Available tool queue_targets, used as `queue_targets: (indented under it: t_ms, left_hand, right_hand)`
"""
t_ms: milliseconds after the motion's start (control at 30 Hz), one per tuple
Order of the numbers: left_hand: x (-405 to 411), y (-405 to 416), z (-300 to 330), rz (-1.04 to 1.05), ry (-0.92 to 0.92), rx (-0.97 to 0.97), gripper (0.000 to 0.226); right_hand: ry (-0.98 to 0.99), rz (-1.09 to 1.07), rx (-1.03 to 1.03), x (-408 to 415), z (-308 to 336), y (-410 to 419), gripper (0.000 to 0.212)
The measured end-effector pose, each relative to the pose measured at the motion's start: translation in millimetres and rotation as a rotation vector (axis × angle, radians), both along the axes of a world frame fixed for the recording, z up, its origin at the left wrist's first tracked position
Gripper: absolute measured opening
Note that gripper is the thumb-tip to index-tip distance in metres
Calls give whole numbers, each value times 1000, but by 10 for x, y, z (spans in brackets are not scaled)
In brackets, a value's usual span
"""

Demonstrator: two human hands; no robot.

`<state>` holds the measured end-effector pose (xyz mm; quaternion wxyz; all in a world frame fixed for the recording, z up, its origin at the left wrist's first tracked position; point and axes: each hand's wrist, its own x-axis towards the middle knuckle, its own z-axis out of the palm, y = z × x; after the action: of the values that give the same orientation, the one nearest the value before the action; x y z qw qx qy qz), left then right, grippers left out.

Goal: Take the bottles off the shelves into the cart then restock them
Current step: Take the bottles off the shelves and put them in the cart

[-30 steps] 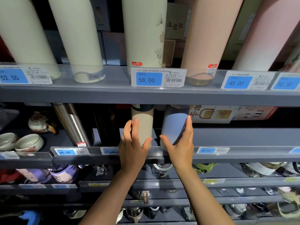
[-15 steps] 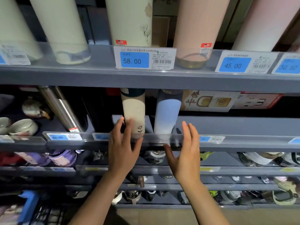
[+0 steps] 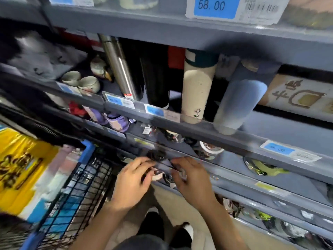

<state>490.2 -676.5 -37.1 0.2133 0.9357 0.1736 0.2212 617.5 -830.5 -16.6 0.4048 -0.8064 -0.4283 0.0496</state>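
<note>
While both hands reach into a low shelf (image 3: 225, 179), the things they go for are small dark-capped bottles (image 3: 158, 175) lying just behind its front lip, blurred and partly hidden by the fingers. The left hand (image 3: 132, 179) has its fingers curled toward one of them, and the right hand (image 3: 191, 179) curls in beside it; whether either has truly closed on a bottle I cannot tell, as motion smears the fingertips. Judging by the task, the step in hand looks like lifting stock from this tier, though it could equally be putting it back. To do it well, each hand should wrap a bottle's body rather than its cap, then lift it over the lip before drawing it out, since that raised grey edge would catch a bottle dragged flat. Overhead room is tight: the next shelf up sits close above the knuckles, so the way out is toward the person, not upward. Two tiers up, a cream bottle (image 3: 197, 91) stands upright and a pale blue bottle (image 3: 237, 105) leans beside it, well clear. The wire cart (image 3: 75, 186) waits just left of the left forearm, its blue rim near, giving a short open sweep leftward.
</note>
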Motion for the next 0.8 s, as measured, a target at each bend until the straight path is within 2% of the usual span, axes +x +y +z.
queue_targets:
  t_ms: [167, 433, 633, 733, 800]
  left_hand:
    - [-461, 179, 18, 160, 89, -35, 32]
    - [-1226, 813, -68, 407, 92, -157, 35]
    - [-1993, 1650, -317, 547, 33, -321, 34]
    - [-2366, 2123, -577, 642, 84, -420, 25]
    - [-2559, 2428, -729, 648, 143, -466, 27]
  right_hand:
    - [102, 213, -154, -235, -6, 377, 30]
    - [81, 395, -323, -782, -62, 1193, 36]
    - [90, 411, -423, -1431, -216, 2044, 36]
    - [96, 370, -402, -1768, -405, 2469, 42]
    - [74, 328, -424, -1944, -488, 2753, 39]
